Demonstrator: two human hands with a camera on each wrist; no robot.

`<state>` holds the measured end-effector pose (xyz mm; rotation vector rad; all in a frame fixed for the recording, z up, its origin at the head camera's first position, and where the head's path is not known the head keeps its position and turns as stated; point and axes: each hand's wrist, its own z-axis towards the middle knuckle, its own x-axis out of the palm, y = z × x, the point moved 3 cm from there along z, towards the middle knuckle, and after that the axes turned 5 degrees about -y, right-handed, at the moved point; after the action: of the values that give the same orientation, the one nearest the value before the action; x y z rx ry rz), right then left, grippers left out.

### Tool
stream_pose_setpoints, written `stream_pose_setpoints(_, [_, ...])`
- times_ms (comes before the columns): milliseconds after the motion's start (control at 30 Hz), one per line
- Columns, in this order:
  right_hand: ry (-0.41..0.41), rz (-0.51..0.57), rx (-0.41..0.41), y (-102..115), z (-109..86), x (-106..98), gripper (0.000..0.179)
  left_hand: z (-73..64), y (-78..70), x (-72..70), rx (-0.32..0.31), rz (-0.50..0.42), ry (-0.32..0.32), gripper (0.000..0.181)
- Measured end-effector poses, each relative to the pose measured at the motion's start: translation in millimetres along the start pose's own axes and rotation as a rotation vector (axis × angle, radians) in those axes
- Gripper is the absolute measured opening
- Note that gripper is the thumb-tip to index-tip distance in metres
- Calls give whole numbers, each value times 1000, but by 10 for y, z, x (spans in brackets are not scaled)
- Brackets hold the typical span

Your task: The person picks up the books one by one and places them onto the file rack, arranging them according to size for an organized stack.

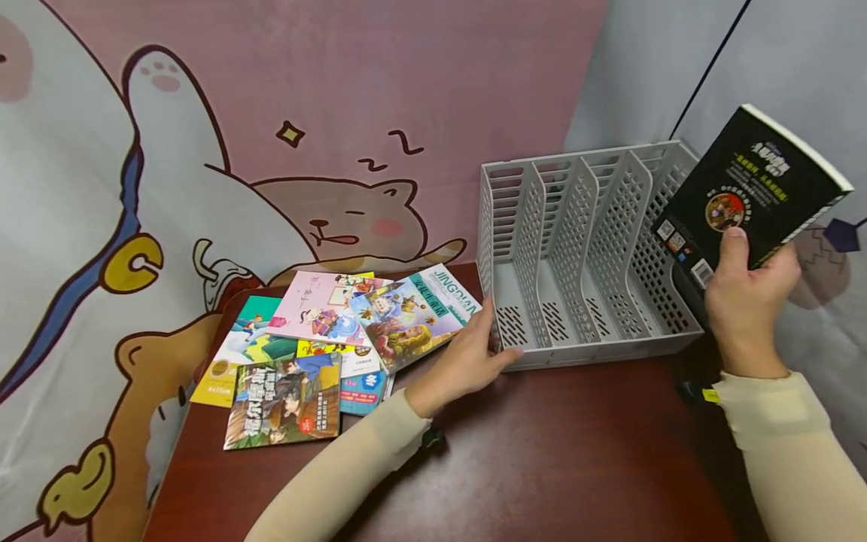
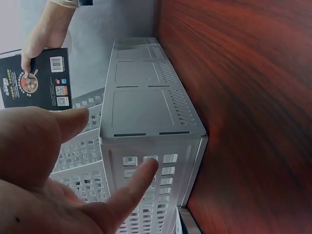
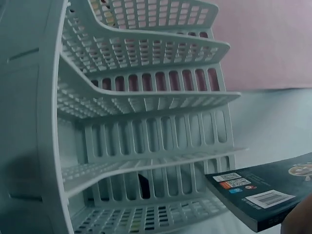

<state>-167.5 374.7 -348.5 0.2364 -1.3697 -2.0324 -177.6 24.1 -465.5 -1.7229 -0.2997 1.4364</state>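
My right hand (image 1: 752,293) grips a black paperback book (image 1: 765,169), thumb across its cover and the other fingers hidden behind. The book is tilted above the right end of a grey plastic file rack (image 1: 609,350). In the right wrist view, the book's barcode corner (image 3: 270,199) is near the rack's last compartment (image 3: 161,183). My left hand (image 1: 463,361) touches the rack's front left corner. The left wrist view has its index finger (image 2: 139,183) straight along the perforated side wall, with the thumb (image 2: 73,122) stretched out apart from it.
Left of the rack, several books lie in an overlapping pile, including a pink one (image 1: 305,301), a fairy-tale one (image 1: 406,324) and a brown comic-style one (image 1: 284,403). Everything stands on a dark red wooden table (image 1: 542,452). A cartoon-printed cloth (image 1: 406,75) hangs behind.
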Motion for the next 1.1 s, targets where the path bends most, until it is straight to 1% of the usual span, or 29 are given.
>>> stream_pose_setpoints(67, [11,34,19,-44,54,-19,35,10,4,1,4,5,0,109])
stream_pose_setpoints(167, [41,79,87,-167,139,-15,34,15,15,-4,-4,6,-6,105])
stream_pose_setpoints(233, [63,84,149,-278,192,-3,33,16,15,-11,-9,8,-7,103])
stream_pose_setpoints(333, [75,65,229,-452,267,32,33,25,15,-2,-1,21,-9,99])
stream_pose_setpoints(433, [93,53,270,-606,325,101,32,31,5,1,18,39,-21,95])
stream_pose_setpoints(500, [121,59,290,-694,351,154,33,34,-2,1,23,47,-25,92])
stream_pose_setpoints(567, [153,90,313,-775,365,195,35,38,-4,8,24,51,-22,90])
stream_pose_setpoints(733, [228,176,416,-959,324,237,37,44,16,42,25,56,10,89])
stream_pose_setpoints(833, [271,152,406,-1017,281,251,35,52,20,41,29,58,12,88])
stream_pose_setpoints(967, [313,83,342,-1058,229,287,33,56,30,26,25,62,8,88])
stream_pose_setpoints(1067, [336,110,329,-1097,202,319,39,57,41,27,23,65,7,87])
stream_pose_setpoints(1100, [342,139,344,-1121,195,323,41,55,43,28,23,65,4,87])
